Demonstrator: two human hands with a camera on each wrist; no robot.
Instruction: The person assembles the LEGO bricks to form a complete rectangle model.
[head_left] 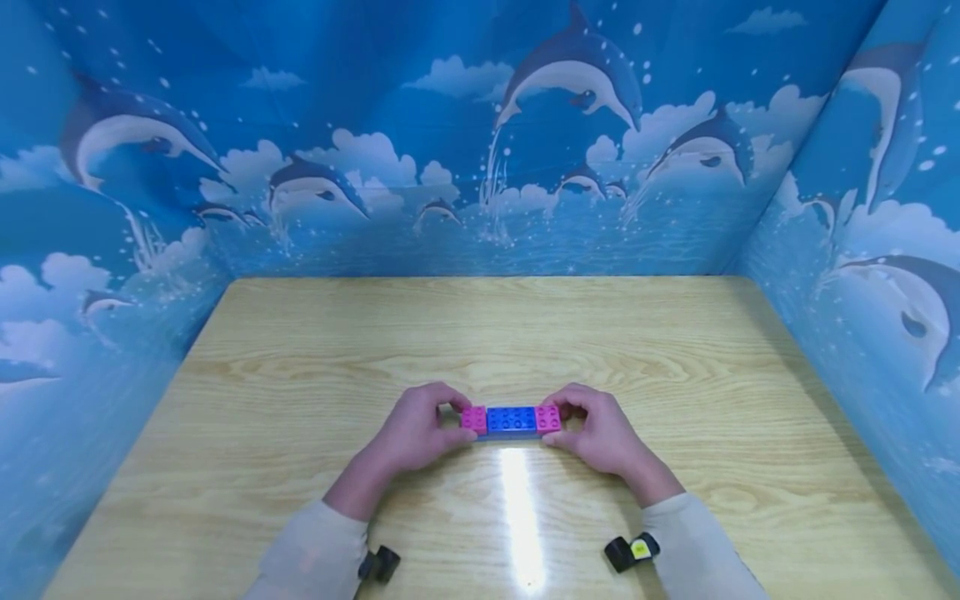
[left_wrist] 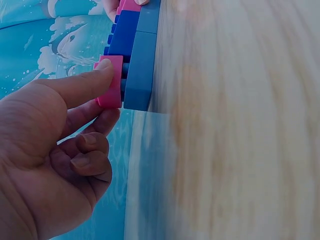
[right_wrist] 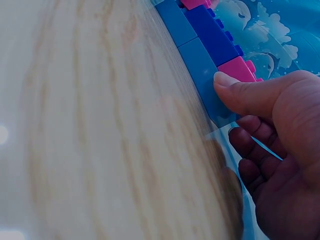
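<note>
On the table lies a low two-layer row of toy building bricks. Its bottom layer is two lighter blue bricks [left_wrist: 140, 75] end to end. A dark blue brick [head_left: 512, 419] sits in the middle on top, between a left pink brick [head_left: 474, 419] and a right pink brick [head_left: 548, 417]. My left hand [head_left: 422, 427] pinches the left pink brick between thumb and fingers; studs show in a gap beneath it in the left wrist view. My right hand [head_left: 602, 429] grips the right end of the row, thumb [right_wrist: 250, 92] on the lower lighter blue brick near the right pink brick.
The wood-patterned table [head_left: 300, 333] reaches back to a dolphin-printed backdrop [head_left: 390, 192], which also closes off both sides. A bright light reflection [head_left: 519, 517] lies on the tabletop in front of the bricks. Black straps with cameras [head_left: 632, 550] sit at the wrists.
</note>
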